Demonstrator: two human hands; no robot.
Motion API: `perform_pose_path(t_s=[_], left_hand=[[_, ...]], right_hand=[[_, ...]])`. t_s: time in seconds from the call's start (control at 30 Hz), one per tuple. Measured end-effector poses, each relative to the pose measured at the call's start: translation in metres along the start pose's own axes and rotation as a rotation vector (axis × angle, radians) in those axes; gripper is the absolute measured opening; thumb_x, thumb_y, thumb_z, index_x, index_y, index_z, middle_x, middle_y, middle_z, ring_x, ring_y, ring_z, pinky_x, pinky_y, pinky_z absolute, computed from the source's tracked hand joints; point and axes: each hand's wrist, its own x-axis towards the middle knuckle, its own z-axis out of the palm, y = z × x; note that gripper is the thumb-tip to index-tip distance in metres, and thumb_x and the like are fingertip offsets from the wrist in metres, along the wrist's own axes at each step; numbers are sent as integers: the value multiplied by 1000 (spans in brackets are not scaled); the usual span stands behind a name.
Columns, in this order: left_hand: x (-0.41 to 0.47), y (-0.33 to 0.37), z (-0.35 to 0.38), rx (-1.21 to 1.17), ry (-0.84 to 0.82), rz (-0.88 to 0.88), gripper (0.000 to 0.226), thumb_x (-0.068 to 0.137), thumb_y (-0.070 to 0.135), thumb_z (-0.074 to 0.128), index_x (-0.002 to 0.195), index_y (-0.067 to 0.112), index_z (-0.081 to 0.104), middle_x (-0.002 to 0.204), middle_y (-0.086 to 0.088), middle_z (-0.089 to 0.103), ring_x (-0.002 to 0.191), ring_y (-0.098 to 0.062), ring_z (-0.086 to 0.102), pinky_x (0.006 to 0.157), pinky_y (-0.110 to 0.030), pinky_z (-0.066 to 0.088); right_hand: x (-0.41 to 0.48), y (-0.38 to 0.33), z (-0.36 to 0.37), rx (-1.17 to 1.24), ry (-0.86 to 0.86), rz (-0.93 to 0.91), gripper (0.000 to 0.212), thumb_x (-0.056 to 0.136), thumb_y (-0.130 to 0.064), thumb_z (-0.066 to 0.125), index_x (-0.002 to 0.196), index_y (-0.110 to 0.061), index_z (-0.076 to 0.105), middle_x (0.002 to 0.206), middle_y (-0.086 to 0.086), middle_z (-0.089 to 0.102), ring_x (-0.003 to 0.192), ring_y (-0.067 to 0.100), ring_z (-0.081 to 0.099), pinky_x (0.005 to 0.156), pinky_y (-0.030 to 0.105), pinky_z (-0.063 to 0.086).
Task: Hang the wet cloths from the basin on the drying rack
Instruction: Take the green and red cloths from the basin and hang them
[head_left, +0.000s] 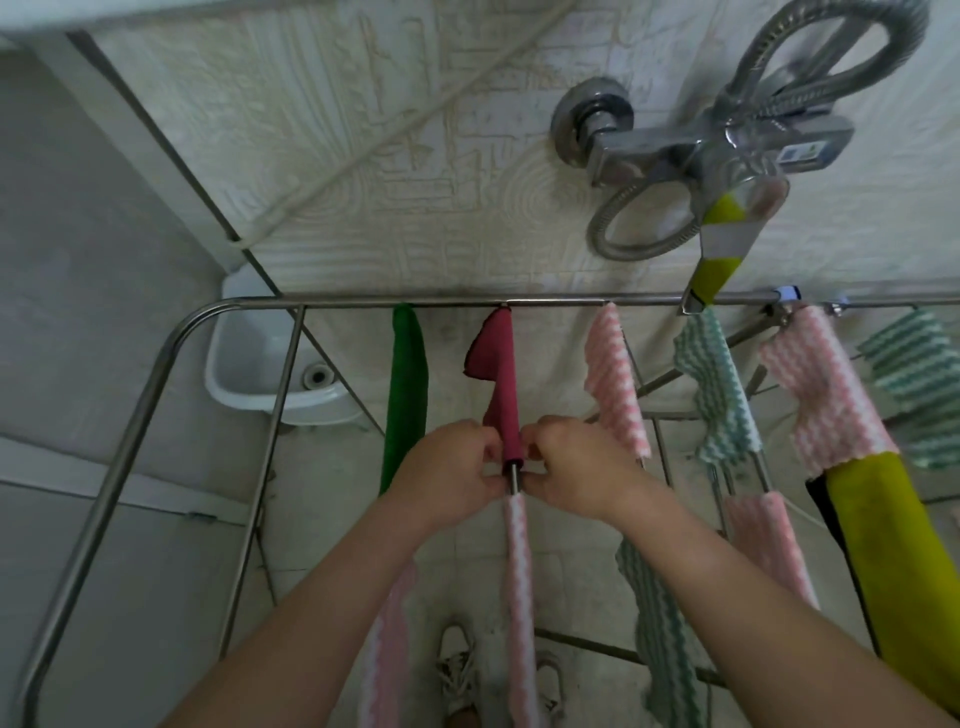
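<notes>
Left hand (453, 467) and right hand (574, 467) each pinch the maroon cloth (506, 384) at its near end on 1 drying rack (363, 300) rail; white basin (234, 358) sits on the floor beyond.

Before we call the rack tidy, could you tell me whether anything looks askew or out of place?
The maroon cloth sits bunched on its rod, a corner flopping left; the left hand and right hand pinch its near end. A yellow cloth hangs from the tap, not the rack.

Bathrm: shower mixer (717, 150), tiled wall (389, 156)
</notes>
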Motion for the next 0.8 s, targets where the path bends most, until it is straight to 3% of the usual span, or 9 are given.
perform_pose_path(t_s=[0.17,0.27,0.37,0.43,0.5,0.6,0.7,0.8], left_hand=[[-8,3,14,46,193,10,15,87,27,61,86,15,69,78,-2,61,68,-16,55,61,-33,46],[-18,6,12,76,379,74,15,86,25,60,84,16,71,73,0,62,64,-13,54,56,-32,46],[-23,9,7,142,501,188,13,81,22,61,81,16,72,70,1,63,62,-12,55,54,-28,45],[-24,8,8,219,451,216,10,81,22,64,81,17,73,71,0,62,64,-15,56,54,-29,47],[-26,6,10,297,363,195,11,84,22,63,84,17,72,76,-1,63,71,-18,57,57,-34,50],[-27,7,12,391,245,134,19,91,20,51,89,14,70,85,-4,61,80,-21,56,63,-36,48],[-29,18,13,137,309,26,22,93,22,51,85,11,69,76,-2,62,70,-17,58,60,-29,43],[-27,33,14,-163,398,-131,19,91,29,60,97,15,72,83,0,72,72,-12,64,68,-27,51]], right_hand=[[-6,-7,11,-29,24,32,24,91,-30,50,93,-13,68,94,12,66,85,32,64,68,37,51],[-14,-6,8,6,9,60,30,91,-38,50,82,-16,68,84,6,67,78,25,64,63,33,49],[-15,1,-4,68,-134,97,23,90,-31,54,78,-20,70,80,1,66,77,19,61,69,32,52],[-7,3,-12,226,-83,161,20,89,-25,57,83,-14,73,85,3,71,80,20,64,76,36,55],[6,0,-17,446,96,254,27,89,-26,58,83,-3,71,83,14,71,78,27,67,78,42,56],[25,-12,-21,501,157,311,37,90,-35,59,83,-1,70,79,15,71,73,27,67,72,37,54],[33,-18,-19,504,172,357,35,87,-35,64,79,-1,72,75,12,72,72,25,69,70,36,56],[34,-18,-18,540,198,377,34,83,-33,70,76,1,73,74,14,73,70,26,70,70,38,58]])
